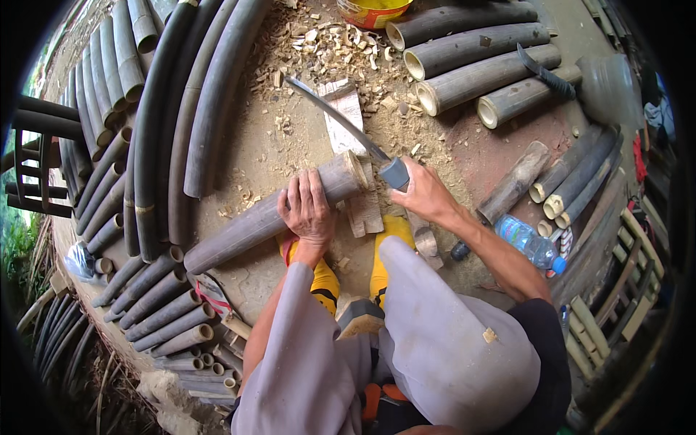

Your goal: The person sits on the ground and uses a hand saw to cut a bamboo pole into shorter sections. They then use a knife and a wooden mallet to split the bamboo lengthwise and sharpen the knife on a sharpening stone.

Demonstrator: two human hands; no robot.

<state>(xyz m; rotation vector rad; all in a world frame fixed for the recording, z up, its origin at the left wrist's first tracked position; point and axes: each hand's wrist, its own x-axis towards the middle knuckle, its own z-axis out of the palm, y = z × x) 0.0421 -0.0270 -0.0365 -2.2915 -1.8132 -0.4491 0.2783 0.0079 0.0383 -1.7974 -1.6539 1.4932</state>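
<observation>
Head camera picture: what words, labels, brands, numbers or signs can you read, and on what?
Bottle: print on its blue label, too small and blurred to read.
Red-and-yellow tub: printed marks, too unclear to read.
Knife in the right hand, bamboo tube under the left hand: no writing that I can see.

Can read no wording from my end. Blue label, print too small for me, wraps clear plastic bottle [535, 246] lying at right. Red-and-yellow tub [371, 17] at top edge carries printed markings, cut off by frame, illegible to me.
</observation>
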